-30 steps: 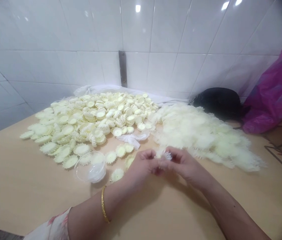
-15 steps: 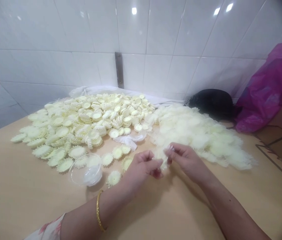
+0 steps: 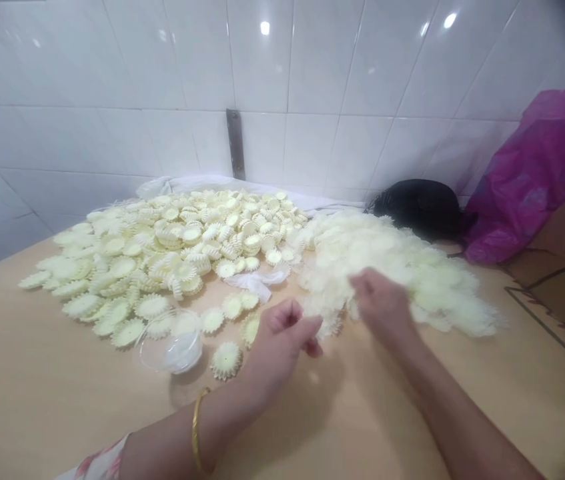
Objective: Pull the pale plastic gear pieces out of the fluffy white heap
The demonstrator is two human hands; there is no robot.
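My left hand (image 3: 287, 340) is over the table, thumb and fingers pressed together in a pinch. Whatever lies between those fingertips is too small to make out. To its right, my right hand (image 3: 382, 303) is curled closed and blurred by motion, in front of a heap of thin, translucent cream frilled discs (image 3: 362, 247); what it grips, if anything, cannot be seen. Left of my left hand lies a single pale-yellow scalloped disc (image 3: 225, 360). A clear plastic bowl (image 3: 169, 343) with something whitish in it stands farther left.
A large pile of pale-yellow scalloped discs (image 3: 162, 247) covers the table's back left. Crumpled white tissue (image 3: 257, 283) lies between the heaps. At the back right are a black rounded object (image 3: 417, 203) and a magenta plastic bag (image 3: 532, 173). A tiled wall (image 3: 162, 133) rises behind.
My right hand has moved up and away from my left, toward the translucent heap. The pale frilled piece between both hands no longer shows there. My left hand stays nearly in place, still pinched.
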